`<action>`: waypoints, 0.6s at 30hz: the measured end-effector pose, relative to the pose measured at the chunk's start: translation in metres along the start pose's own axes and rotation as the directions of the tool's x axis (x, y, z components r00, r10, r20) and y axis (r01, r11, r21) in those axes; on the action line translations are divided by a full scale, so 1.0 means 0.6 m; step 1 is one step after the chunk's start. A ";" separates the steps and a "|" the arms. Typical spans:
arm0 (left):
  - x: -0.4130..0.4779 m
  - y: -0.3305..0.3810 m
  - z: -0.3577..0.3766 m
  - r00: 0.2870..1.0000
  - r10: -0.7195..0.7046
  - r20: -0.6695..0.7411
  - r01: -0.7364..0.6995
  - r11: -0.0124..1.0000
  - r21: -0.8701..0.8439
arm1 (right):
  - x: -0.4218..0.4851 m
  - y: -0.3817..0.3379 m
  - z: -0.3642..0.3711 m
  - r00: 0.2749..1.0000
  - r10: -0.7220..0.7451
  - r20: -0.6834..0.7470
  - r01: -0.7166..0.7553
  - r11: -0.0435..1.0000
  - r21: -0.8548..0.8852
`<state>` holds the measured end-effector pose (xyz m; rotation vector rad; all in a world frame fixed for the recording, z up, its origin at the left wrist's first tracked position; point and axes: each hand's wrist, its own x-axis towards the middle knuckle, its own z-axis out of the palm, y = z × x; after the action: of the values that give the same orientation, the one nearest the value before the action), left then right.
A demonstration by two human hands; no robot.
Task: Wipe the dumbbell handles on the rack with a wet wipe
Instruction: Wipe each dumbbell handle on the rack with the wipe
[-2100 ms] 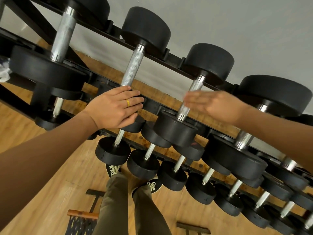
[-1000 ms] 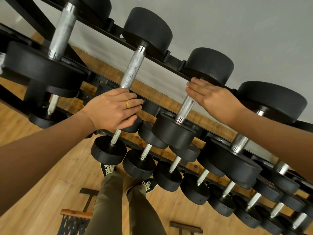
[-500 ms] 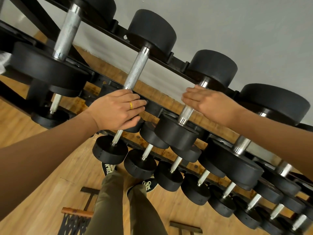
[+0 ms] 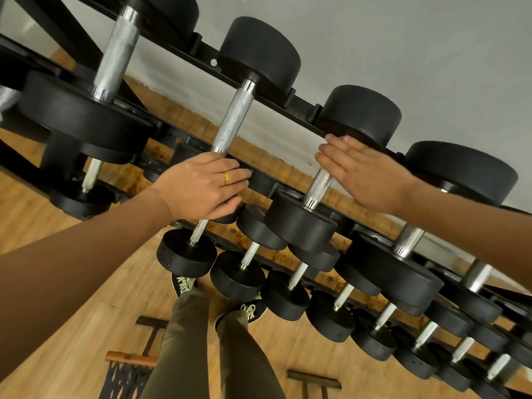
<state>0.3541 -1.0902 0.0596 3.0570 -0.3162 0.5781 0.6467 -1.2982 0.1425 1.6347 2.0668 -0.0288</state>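
Resting palm-down with fingers together and extended, the right hand (image 4: 365, 175) lies flat over the upper part of a knurled dumbbell handle (image 4: 318, 187) on the top tier of the rack (image 4: 299, 116); no wipe is visible, and whether one lies under the palm cannot be told. The left hand (image 4: 201, 187), wearing a gold ring (image 4: 226, 177), drapes loosely curled over the near end of the neighbouring dumbbell. Smaller dumbbells (image 4: 239, 272) line the lower tier above the wooden floor (image 4: 72, 335).
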 end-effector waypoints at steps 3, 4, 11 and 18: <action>-0.001 0.000 0.000 1.000 -0.007 -0.003 0.007 1.000 -0.003 | -0.004 -0.057 0.013 0.996 -0.085 -0.016 0.085 0.996 0.014; -0.001 0.000 0.000 1.000 -0.008 -0.001 0.008 1.000 -0.003 | -0.009 -0.071 0.017 0.988 -0.151 0.000 0.151 0.988 0.029; -0.001 -0.002 -0.001 1.000 -0.003 0.000 0.003 1.000 -0.002 | -0.002 0.002 0.000 0.999 0.009 0.037 -0.008 1.000 -0.026; -0.001 -0.001 0.000 1.000 0.000 0.007 0.000 1.000 -0.006 | -0.020 -0.075 0.027 0.977 -0.207 0.052 0.206 0.978 0.016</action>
<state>0.3539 -1.0896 0.0594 3.0542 -0.3175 0.5659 0.6131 -1.3269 0.1205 1.4029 2.1896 -0.1531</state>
